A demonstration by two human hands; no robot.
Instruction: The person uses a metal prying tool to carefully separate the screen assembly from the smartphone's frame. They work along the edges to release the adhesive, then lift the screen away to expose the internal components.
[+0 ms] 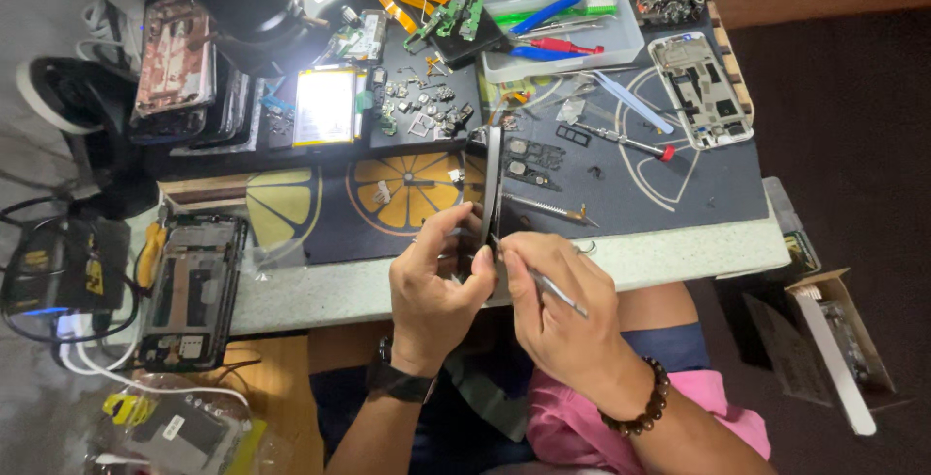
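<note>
At the left edge of the counter [320,296] we note an opened phone chassis [189,291] lying flat, half over the front edge, with cables just beside it. Farther back on the dark work mat [679,194] lies a flat battery [325,107] under the lamp, with loose small parts [427,107] scattered to its right.

At the front edge, near the middle, we hold a thin dark phone frame [493,184] edge-on and upright, its lower end between our hands. Our left hand [436,286] pinches the lower part of the frame between thumb and fingers. Our right hand [562,310] is closed around slim metal tweezers [553,291], whose tip meets the frame's edge near our left thumb.

We judge the step in hand to be work along the frame's edge with the tool tip, possibly prying or picking at a small part; the contact point is too small to tell. The next move calls for a steady left-hand grip and fine tip control, with the frame kept upright.

To the right, a screwdriver [630,141] and a bare phone board housing [700,92] lie on the mat, and a white tray [621,44] of tools sits at the back. Open room is limited: the strip of bare counter along the front edge, right of our hands, is the only free zone.
</note>
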